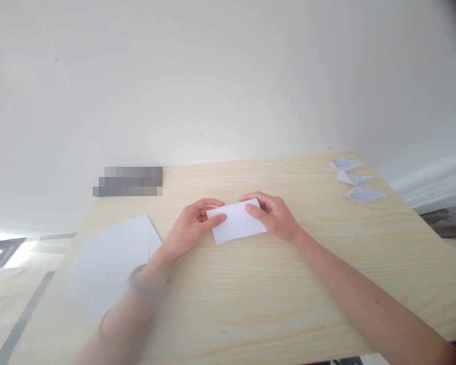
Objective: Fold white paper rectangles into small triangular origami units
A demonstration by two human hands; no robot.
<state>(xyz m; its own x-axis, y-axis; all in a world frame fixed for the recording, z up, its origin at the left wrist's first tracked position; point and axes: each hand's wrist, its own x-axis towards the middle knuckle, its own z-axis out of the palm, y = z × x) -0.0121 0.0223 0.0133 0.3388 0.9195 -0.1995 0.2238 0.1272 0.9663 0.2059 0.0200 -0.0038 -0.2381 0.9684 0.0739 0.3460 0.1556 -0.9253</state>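
Biggest first: a plain white painted wall (213,76) is seen at the far side, with a pale, wood-grained, flat table (228,294) set against it, where paper folding looks to be in hand. At left, a spread-out stack of flat white paper sheets (114,248) is partly covered by the bare left forearm (117,329), so it could get nudged if that arm is swung. At far left, a dark grey pixelated block (129,181) is too blurred to be identified.

Mid-table, a folded white paper rectangle (237,225) is clamped at its left end by the left hand (186,225) and at its right end by the right hand (279,215), thumbs on top, other fingers partly hidden. Probably a fold is being lined up; what's called for, as a guess, is edges held even and the crease pressed firmly.

Smaller still, three pointed, folded white paper pieces (365,195) are lined up at far right, apart from both hands, so hardly in the way.
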